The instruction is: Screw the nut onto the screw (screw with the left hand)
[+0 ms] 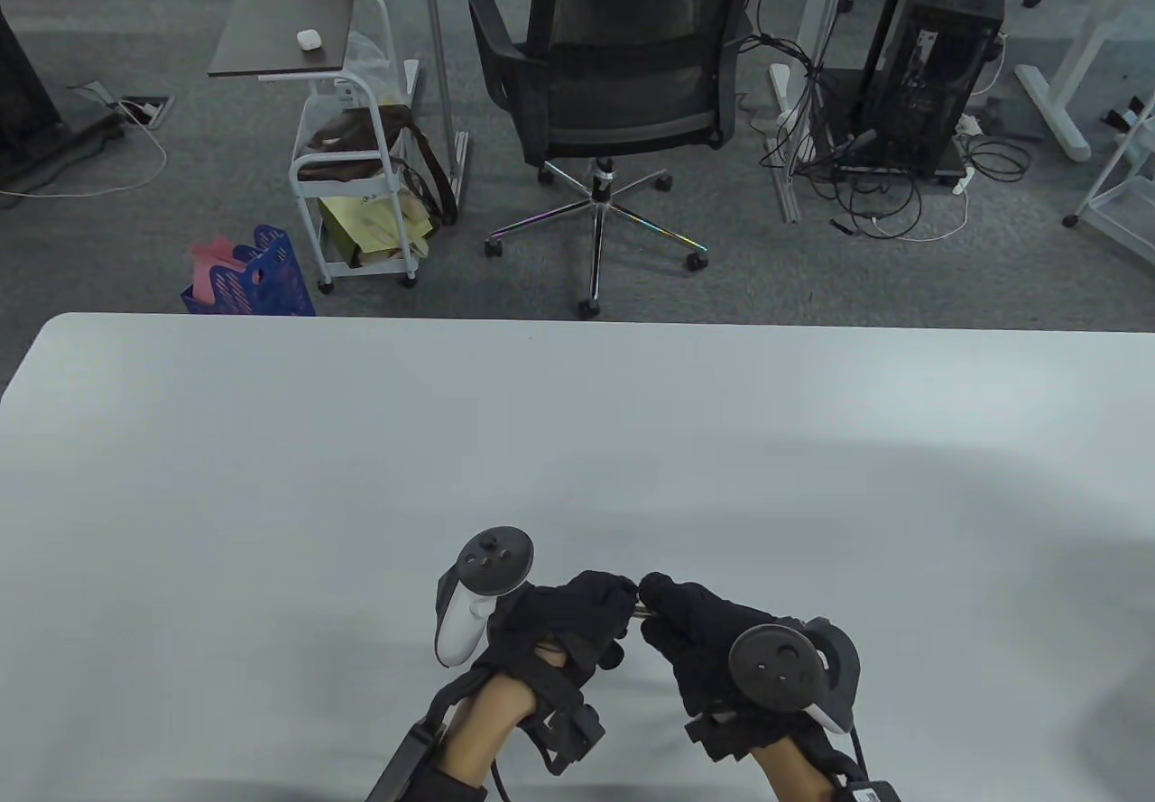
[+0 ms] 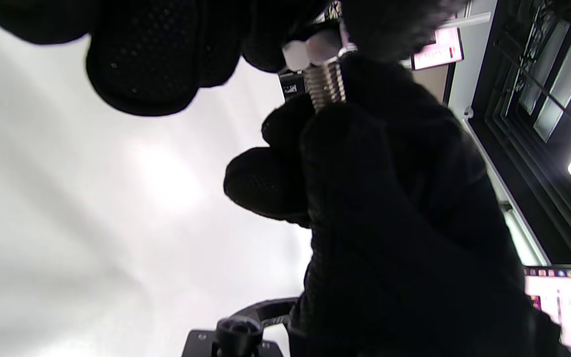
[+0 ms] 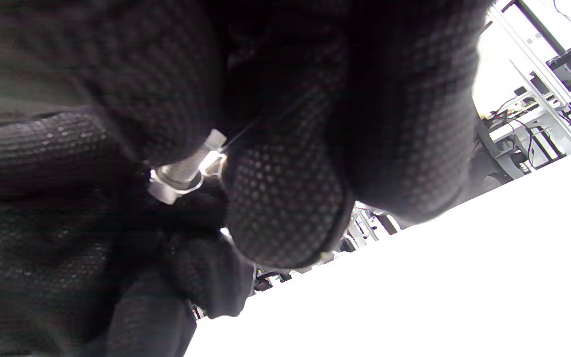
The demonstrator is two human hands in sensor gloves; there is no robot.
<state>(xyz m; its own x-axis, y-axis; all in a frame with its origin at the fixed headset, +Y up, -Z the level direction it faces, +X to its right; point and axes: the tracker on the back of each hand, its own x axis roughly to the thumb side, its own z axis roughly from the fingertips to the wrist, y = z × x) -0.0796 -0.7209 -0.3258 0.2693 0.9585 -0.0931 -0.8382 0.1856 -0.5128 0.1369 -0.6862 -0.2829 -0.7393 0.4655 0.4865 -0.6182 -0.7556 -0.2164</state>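
The silver hexagonal metal nut sits on the threaded end of the silver steel screw, near the top centre of the left wrist view, with bare thread showing below it. In the table view both are held above the white bench, low in the frame, mostly hidden between the gloves. The left hand has its grip pinched on the nut; the right hand has its grip curled round the screw. To do this step well, I judge the right hand should keep the screw steady and in line while the left fingertips turn the nut in short, light twists, so the threads do not cross.
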